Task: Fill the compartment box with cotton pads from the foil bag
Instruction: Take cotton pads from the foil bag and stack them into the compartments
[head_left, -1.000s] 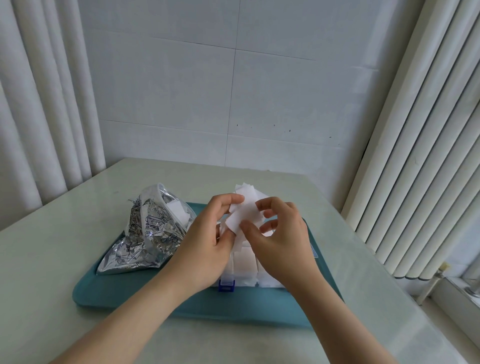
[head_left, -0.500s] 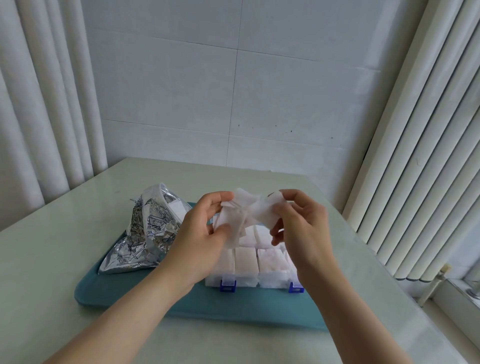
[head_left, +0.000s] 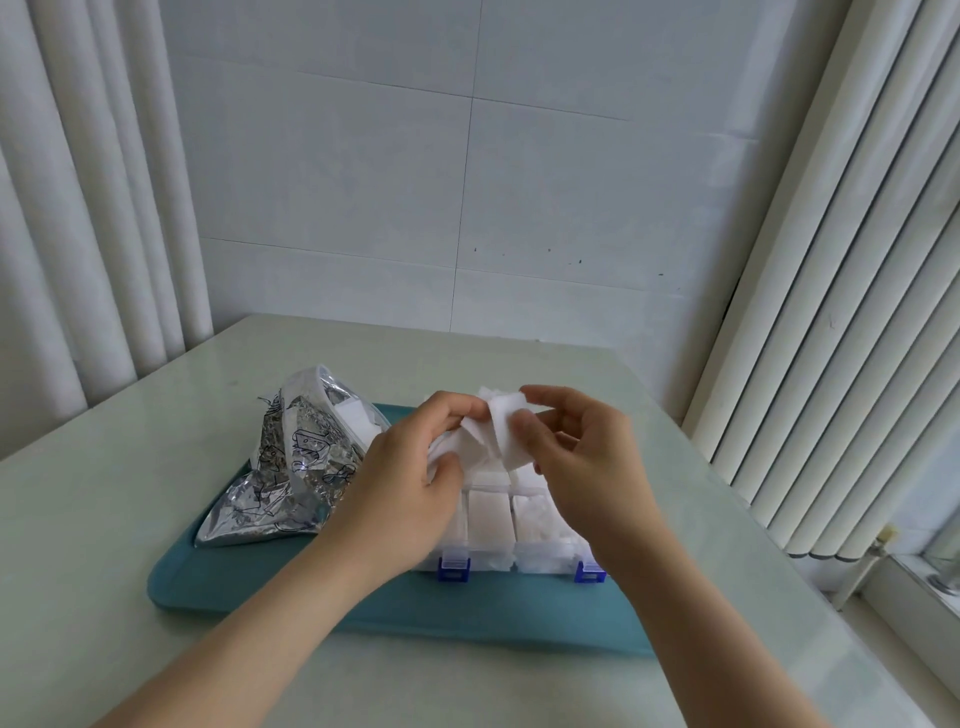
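Note:
Both hands hold a loose bunch of white cotton pads (head_left: 485, 439) above the clear compartment box (head_left: 514, 558). My left hand (head_left: 402, 493) grips the bunch from the left with curled fingers. My right hand (head_left: 587, 462) pinches one pad at the bunch's right side between thumb and fingers. The box has two blue latches on its front and white pads in its visible compartments; its back part is hidden behind my hands. To the left lies the crinkled silver foil bag (head_left: 291, 467), its mouth open with pads showing inside.
Box and bag sit on a teal tray (head_left: 467, 618) on a pale green table (head_left: 104, 545). White curtains hang at the left, vertical blinds at the right, and a tiled wall stands behind the table.
The hands rose from the box and pulled the pads apart, then came closer together again. The box's front compartments and second blue latch came into view.

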